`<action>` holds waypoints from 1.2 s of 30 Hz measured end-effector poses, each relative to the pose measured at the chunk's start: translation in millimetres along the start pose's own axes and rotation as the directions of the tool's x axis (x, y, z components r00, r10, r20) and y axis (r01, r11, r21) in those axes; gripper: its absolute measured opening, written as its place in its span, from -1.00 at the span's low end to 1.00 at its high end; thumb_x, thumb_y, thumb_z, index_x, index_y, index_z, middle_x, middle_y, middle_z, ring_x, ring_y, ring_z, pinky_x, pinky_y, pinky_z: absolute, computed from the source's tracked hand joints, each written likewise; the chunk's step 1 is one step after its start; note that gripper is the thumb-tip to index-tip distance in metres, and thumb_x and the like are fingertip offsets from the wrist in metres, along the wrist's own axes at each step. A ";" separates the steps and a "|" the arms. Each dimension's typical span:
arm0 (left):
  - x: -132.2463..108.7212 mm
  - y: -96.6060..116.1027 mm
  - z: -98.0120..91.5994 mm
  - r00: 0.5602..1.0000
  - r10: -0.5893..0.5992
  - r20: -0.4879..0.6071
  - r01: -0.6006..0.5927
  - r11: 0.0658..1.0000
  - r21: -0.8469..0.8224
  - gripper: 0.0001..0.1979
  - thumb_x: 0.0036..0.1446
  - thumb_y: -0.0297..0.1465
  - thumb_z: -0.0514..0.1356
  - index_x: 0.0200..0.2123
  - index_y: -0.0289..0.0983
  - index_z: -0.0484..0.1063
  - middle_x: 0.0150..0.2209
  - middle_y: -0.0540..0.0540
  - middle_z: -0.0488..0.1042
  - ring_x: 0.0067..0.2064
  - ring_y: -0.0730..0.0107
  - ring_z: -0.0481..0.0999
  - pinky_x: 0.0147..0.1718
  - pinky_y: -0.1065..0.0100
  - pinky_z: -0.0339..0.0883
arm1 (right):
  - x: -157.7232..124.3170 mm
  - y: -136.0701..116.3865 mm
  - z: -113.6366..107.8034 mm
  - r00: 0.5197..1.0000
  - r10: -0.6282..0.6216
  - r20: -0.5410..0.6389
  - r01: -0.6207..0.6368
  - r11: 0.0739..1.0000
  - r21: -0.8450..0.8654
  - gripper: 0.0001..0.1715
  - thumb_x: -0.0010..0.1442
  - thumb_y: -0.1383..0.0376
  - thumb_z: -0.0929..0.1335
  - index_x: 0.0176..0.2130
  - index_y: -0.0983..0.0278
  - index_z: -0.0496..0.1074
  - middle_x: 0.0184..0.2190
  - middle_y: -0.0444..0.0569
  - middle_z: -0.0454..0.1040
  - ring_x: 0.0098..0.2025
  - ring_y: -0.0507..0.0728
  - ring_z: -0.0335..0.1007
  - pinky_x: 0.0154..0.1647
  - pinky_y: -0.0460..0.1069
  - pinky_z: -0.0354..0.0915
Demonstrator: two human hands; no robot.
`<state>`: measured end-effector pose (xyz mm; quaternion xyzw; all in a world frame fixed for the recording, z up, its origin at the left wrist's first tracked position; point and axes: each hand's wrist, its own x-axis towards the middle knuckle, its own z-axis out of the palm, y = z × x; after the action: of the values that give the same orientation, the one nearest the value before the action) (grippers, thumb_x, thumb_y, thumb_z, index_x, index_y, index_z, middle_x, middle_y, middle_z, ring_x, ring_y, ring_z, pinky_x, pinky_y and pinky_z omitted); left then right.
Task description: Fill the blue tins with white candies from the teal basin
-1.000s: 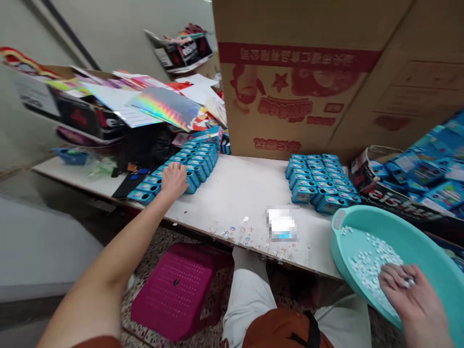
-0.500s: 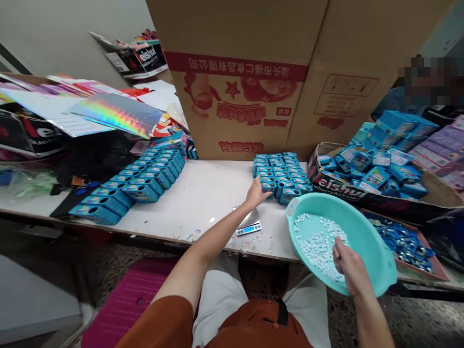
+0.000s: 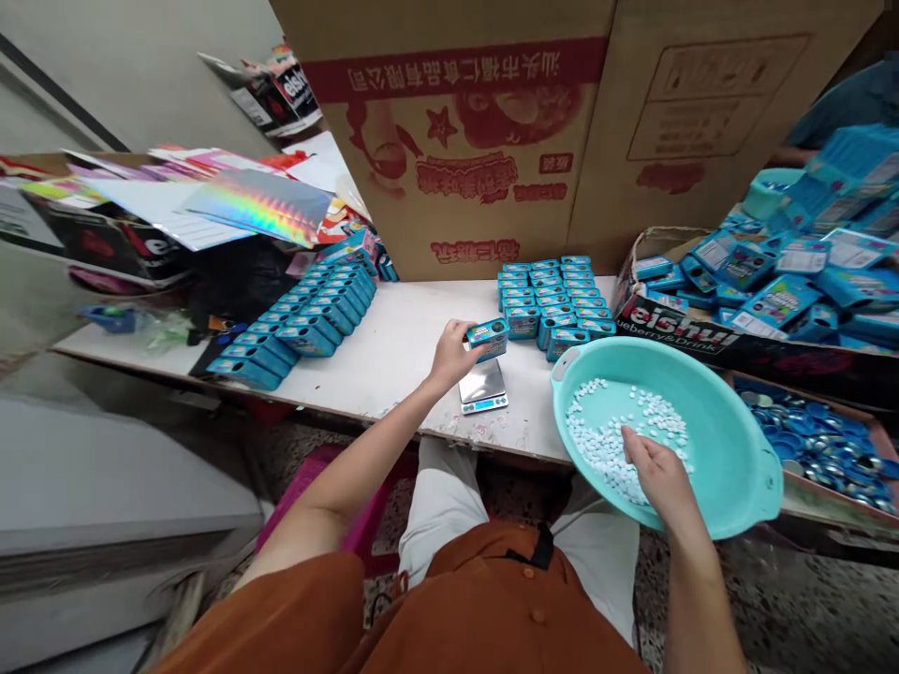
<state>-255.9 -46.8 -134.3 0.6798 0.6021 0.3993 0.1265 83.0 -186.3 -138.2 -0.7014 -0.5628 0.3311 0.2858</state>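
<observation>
My left hand (image 3: 449, 358) grips a small blue box (image 3: 490, 339) with a dark round hole in its top. It holds the box just above the far end of a small digital scale (image 3: 483, 386) with a lit display. Over the turquoise basin (image 3: 730, 440), my right hand (image 3: 656, 468) is closed with its fingers curled; what they hold, if anything, is hidden. Small white tablets (image 3: 604, 449) lie spread in the basin, around and under that hand. Behind the scale, to the right, stand rows of matching blue boxes (image 3: 552, 304).
Further blue boxes (image 3: 309, 323) stand in rows at the left. A large brown carton (image 3: 456, 140) blocks the back. At the right are an open box (image 3: 674, 342) heaped with blue boxes and a tray of blue caps (image 3: 829, 449). Part of another person's arm shows behind.
My left hand has lifted a blue box from the front of the right-hand rows and brought it left, over the scale. My right hand stays over the basin, fingers closed. The view has shifted.
</observation>
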 end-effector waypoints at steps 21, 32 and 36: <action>-99.2 -51.8 -30.6 0.977 -0.196 -0.081 0.205 0.971 0.123 -0.33 0.08 -0.17 0.17 0.20 -0.19 -0.03 0.00 -0.18 0.32 0.09 0.22 0.30 0.04 0.19 0.22 | -0.5 -2.7 1.5 0.997 0.077 -0.016 -0.078 0.992 -0.100 -0.41 0.11 -0.13 0.19 -0.63 0.26 0.22 -0.65 -0.13 0.24 -0.54 0.04 0.12 -0.46 -0.06 0.04; -164.2 -111.3 -14.0 0.943 -0.197 -0.267 0.272 0.920 0.281 -0.58 0.22 -0.23 0.00 0.08 -0.30 0.19 0.04 -0.28 0.32 0.16 0.11 0.21 0.14 0.10 0.08 | 3.1 5.1 1.8 0.996 0.086 -0.024 -0.088 0.988 -0.125 -0.41 0.06 -0.17 0.23 -0.62 0.26 0.25 -0.65 -0.10 0.28 -0.55 0.05 0.13 -0.52 -0.06 0.04; -164.8 -114.0 -8.2 0.944 -0.185 -0.272 0.270 0.909 0.317 -0.61 0.22 -0.25 -0.01 0.07 -0.28 0.23 0.05 -0.26 0.32 0.18 0.12 0.19 0.16 0.11 0.03 | 4.9 8.3 2.3 0.998 0.060 -0.036 -0.064 0.991 -0.120 -0.38 0.03 -0.20 0.22 -0.63 0.26 0.26 -0.69 -0.11 0.25 -0.59 0.04 0.09 -0.54 -0.05 0.04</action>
<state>-336.1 -173.2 -267.7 0.5638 0.7496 0.3460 -0.0226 86.9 -183.1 -146.8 -0.7398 -0.5550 0.2939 0.2414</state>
